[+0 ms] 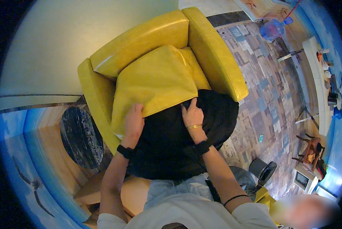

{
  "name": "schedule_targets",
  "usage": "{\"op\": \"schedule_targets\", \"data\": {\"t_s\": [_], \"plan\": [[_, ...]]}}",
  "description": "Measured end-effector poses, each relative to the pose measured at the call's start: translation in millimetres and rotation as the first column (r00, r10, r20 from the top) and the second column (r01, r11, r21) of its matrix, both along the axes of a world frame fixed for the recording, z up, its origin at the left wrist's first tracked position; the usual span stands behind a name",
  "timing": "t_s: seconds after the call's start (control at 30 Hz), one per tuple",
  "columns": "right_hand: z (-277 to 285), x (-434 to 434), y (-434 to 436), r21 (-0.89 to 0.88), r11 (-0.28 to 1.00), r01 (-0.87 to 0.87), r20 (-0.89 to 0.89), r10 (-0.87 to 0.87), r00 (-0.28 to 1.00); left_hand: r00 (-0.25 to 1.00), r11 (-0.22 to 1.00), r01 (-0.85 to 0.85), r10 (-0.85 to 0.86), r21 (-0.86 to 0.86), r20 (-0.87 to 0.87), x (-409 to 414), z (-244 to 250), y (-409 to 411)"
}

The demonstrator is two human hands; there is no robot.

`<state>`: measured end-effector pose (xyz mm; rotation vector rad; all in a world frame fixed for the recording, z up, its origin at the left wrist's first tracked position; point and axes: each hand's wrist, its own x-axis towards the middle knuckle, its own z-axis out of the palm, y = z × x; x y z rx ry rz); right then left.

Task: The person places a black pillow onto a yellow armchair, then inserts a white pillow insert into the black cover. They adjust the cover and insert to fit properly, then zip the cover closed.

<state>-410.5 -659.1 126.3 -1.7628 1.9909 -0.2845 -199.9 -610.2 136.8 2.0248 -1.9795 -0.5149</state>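
A yellow leather-like cover [156, 77] lies on the seat of a yellow armchair [142, 40]. Below its front edge bulges a large piece of soft black fabric [168, 146], partly under the cover. My left hand [134, 120] is closed on the cover's front edge, left of the middle. My right hand [193, 114] rests on the black fabric farther right, the index fingertip touching the cover's edge and the thumb apart on the black. Its other fingers are curled, and what they grip is hidden. Both wrists wear black bands.
A dark oval tabletop [80, 137] stands left of the armchair. To the right is a plank-patterned floor [256, 94] with a small green item [261, 138]. A large blue water bottle [272, 30] and a white table [316, 86] stand beyond. A person's blurred head [304, 211] shows bottom right.
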Motion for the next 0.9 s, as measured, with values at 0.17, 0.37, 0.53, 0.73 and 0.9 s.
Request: {"op": "schedule_targets", "data": {"t_s": [0.17, 0.37, 0.53, 0.73, 0.9], "plan": [[-16.4, -11.0, 2.0, -0.217, 0.933, -0.286, -0.097, 0.271, 0.958, 0.986, 0.966, 0.056, -0.013, 0.254, -0.164, -39.2, 46.9, 22.0], [-86.9, -6.2, 20.5, -0.283, 0.949, 0.141, 0.659, 0.086, 0.747, 0.862, 0.915, 0.403, -0.379, 0.002, -0.336, -70.8, 74.9, 67.2], [-80.8, -40.2, 21.0, -0.157, 0.976, 0.148, 0.612, -0.021, 0.79, 0.973, 0.964, 0.227, -0.23, 0.141, 0.004, -48.8, 56.8, 67.0], [-10.7, -56.2, 6.0, -0.267, 0.935, -0.232, -0.39, 0.115, 0.914, 0.946, 0.978, -0.196, 0.171, 0.066, 0.277, 24.2, -1.2, 44.5], [56.9, -86.9, 26.2, -0.415, 0.906, -0.09, -0.357, -0.071, 0.931, 0.965, 0.964, -0.262, 0.262, 0.04, 0.003, -1.0, 31.0, 75.1]]}}
